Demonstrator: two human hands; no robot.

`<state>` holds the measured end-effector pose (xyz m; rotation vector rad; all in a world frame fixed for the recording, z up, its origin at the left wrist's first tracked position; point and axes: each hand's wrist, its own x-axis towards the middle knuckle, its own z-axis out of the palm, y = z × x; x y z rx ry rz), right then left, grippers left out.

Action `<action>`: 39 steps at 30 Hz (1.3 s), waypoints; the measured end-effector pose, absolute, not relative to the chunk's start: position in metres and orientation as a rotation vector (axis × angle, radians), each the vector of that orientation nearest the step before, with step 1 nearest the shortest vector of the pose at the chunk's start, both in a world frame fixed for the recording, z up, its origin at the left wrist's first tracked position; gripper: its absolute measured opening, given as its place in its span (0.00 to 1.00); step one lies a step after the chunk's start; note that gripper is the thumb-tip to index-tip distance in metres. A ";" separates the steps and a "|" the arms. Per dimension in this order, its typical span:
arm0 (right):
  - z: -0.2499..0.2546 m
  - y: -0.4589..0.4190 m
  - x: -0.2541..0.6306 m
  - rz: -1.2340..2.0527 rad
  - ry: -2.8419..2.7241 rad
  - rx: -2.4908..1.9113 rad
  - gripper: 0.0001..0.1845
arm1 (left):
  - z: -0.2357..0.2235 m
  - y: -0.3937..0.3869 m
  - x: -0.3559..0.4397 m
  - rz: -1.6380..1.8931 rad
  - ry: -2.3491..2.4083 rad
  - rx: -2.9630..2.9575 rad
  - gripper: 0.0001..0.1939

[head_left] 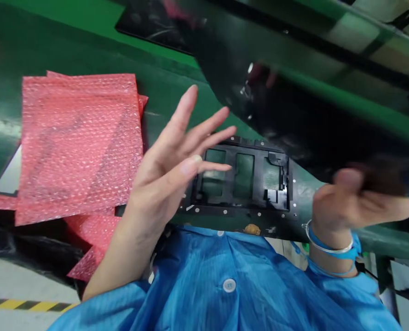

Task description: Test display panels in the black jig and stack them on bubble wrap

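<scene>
- Panel (314, 105), black and glossy, extends up and left from the right grip (354, 200), which is closed on its lower edge.
- Left grip (171, 161) is spread wide, holding nothing.
- Frame (258, 179) lies between both grips; wrap (80, 147) left of the left grip.
- Step looks like one-handed panel handling; next move likely calls for steady edge support.

We saw a smooth, mirror-glossy panel (311, 115), a mostly matt frame (231, 184) that looked plastic, pimpled, shiny plastic bubble wrap (80, 142), a smooth bench (87, 50) with dull sheen, and a faintly shiny cloth smock (204, 280).
</scene>
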<state>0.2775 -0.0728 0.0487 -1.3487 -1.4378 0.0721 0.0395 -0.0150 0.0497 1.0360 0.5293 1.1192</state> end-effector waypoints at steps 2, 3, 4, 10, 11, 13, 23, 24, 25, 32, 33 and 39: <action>0.045 -0.068 0.287 -0.023 -1.120 -1.229 0.12 | 0.034 -0.010 0.025 1.191 0.657 1.198 0.26; 0.043 -0.066 0.293 0.013 -0.986 -1.186 0.11 | 0.024 -0.008 0.017 1.221 0.727 1.250 0.25; 0.040 -0.065 0.298 0.107 -0.861 -1.167 0.11 | 0.013 -0.007 0.009 1.246 0.788 1.283 0.24; 0.021 -0.066 0.312 0.523 -0.610 -1.274 0.13 | -0.030 -0.007 -0.021 1.290 0.979 1.262 0.18; 0.021 -0.066 0.310 0.530 -0.614 -1.290 0.13 | -0.029 -0.007 -0.020 1.285 0.972 1.265 0.18; 0.023 -0.065 0.302 0.556 -0.632 -1.311 0.13 | -0.023 -0.007 -0.014 1.261 0.933 1.285 0.19; 0.046 -0.069 0.279 0.279 -0.926 -1.456 0.05 | 0.010 -0.006 0.023 1.145 0.864 1.168 0.13; 0.045 -0.069 0.278 0.306 -0.927 -1.466 0.05 | 0.011 -0.006 0.023 1.120 0.851 1.170 0.13; 0.044 -0.069 0.278 0.349 -0.915 -1.468 0.05 | 0.011 -0.006 0.022 1.085 0.846 1.182 0.13; 0.028 -0.073 0.283 0.604 -0.702 -1.559 0.16 | -0.013 -0.010 -0.003 1.001 1.055 1.586 0.21; 0.025 -0.074 0.287 0.624 -0.671 -1.585 0.17 | -0.018 -0.011 -0.008 0.980 1.079 1.662 0.24; 0.009 -0.077 0.305 0.752 -0.637 -1.712 0.19 | -0.041 -0.025 -0.022 0.634 1.082 1.997 0.40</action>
